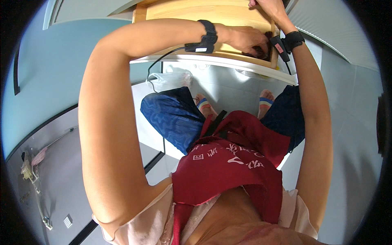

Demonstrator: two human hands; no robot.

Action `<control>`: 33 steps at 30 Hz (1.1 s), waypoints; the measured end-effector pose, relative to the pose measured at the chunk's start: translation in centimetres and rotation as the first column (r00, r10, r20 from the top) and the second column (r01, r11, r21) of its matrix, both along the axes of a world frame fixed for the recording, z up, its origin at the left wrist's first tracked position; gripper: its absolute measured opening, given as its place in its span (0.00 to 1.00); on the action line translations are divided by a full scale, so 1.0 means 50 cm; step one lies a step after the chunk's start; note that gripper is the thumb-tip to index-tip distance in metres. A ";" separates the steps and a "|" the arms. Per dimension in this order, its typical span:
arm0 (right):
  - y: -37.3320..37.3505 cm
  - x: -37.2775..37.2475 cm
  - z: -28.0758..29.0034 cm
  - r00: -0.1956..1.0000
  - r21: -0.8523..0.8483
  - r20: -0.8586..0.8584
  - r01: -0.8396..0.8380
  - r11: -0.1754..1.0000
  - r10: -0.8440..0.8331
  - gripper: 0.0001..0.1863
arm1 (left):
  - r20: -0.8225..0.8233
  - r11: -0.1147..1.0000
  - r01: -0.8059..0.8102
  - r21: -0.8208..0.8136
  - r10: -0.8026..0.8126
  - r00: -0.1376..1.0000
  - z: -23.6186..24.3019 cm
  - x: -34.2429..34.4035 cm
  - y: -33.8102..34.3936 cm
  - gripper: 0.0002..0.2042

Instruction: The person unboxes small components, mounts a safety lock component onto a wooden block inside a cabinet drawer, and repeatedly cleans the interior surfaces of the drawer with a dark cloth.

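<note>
A pulled-out wooden drawer (192, 12) with a white front spans the top of the view. My left hand (248, 39) reaches into its front right corner, fingers curled down around a small dark brown object (263, 52). The object's kind cannot be made out, since the hand covers much of it. At the upper edge, my right hand (272, 9) is over the drawer's right side with its fingers bent inward. The picture's edge cuts off part of that hand, and whatever it may hold is hidden. Black straps with small cabled boxes circle both wrists.
A clear plastic bag (171, 79) lies on the floor below the drawer's left front. My knees and sandalled feet are beneath the drawer front. A ribbed white panel (326, 28) stands at the right; a pale blue wall (53, 65) rises on the left.
</note>
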State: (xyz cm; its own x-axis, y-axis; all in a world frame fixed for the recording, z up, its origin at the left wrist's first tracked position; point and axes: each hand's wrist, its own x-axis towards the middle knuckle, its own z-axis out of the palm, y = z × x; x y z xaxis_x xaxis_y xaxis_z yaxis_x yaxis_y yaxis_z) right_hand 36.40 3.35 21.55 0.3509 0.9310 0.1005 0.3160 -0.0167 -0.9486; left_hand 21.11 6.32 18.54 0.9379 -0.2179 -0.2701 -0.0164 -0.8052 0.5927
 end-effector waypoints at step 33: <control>0.035 0.058 -0.105 0.915 0.079 0.399 0.034 0.996 -0.063 0.25 | 0.185 0.757 -0.061 0.650 -0.079 0.980 -0.007 -0.156 0.190 0.30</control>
